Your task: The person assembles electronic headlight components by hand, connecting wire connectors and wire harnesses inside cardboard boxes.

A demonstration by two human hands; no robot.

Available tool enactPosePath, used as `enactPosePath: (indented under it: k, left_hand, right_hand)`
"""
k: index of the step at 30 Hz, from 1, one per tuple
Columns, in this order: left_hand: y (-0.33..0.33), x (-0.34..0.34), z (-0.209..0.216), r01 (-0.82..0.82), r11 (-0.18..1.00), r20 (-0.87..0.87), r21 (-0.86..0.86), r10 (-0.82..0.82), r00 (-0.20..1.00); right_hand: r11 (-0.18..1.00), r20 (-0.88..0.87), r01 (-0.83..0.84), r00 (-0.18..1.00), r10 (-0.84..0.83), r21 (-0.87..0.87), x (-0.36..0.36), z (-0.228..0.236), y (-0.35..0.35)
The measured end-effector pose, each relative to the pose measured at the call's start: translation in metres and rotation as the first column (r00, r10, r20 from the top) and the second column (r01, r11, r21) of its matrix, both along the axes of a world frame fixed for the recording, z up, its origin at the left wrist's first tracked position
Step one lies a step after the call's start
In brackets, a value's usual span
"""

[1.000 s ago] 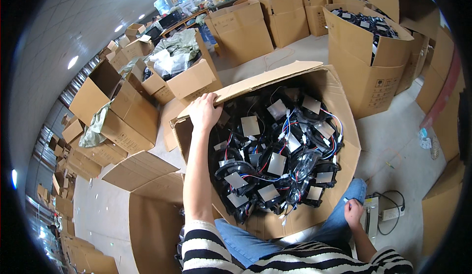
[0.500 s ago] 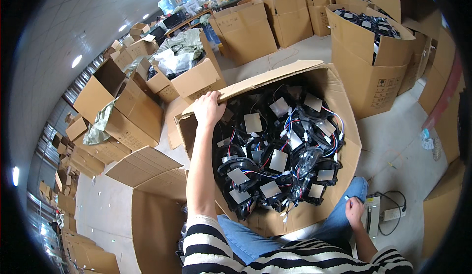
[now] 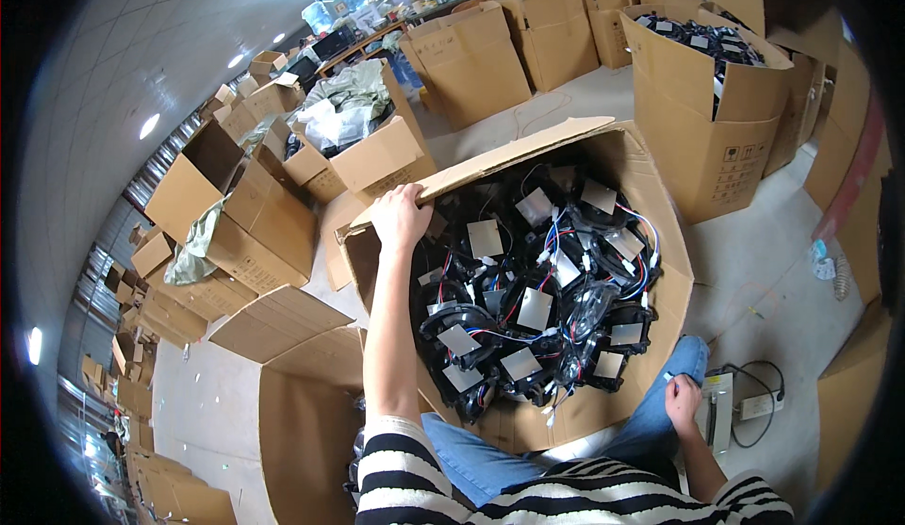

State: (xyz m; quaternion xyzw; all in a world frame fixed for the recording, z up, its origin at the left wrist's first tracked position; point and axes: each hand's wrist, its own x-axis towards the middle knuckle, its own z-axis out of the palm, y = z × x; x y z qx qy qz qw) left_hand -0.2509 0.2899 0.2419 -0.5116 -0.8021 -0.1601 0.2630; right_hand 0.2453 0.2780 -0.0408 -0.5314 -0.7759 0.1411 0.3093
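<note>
A large open cardboard box stands in front of me, tilted in the view. Inside it lies a heap of black plastic parts with silver plates and coloured wires ending in white plugs. My left hand is closed over the box's far left rim, with the fingers wrapped round the folded flap. My right hand is curled closed beside my right knee, outside the box. A small whitish bit shows at its fingertips, too small to name.
Another open box stands at lower left with dark parts inside. Filled tall boxes stand at far right, and more cartons at left. A pale device and a power strip with a black cable lie on the floor by my right hand.
The view has shifted slightly, so the surroundings sit a little differently. My left hand keeps its hold on the rim; my right hand stays closed by the knee.
</note>
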Motion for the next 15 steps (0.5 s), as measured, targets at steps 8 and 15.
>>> enactPosePath:
  k: [8, 15]
  left_hand:
    - [0.0000, -0.0003, -0.0024, -0.038, 0.999, 0.026, 0.004, 0.037, 0.999]
    - [-0.0012, -0.0015, -0.0034, -0.015, 0.999, -0.046, 0.039, 0.017, 0.999]
  right_hand:
    - [1.000, 0.019, -0.006, 1.000, 0.006, 0.020, 0.0009, -0.0037, 0.0013]
    - [1.000, 0.016, 0.004, 1.000, -0.004, -0.003, -0.0009, -0.0004, 0.0012]
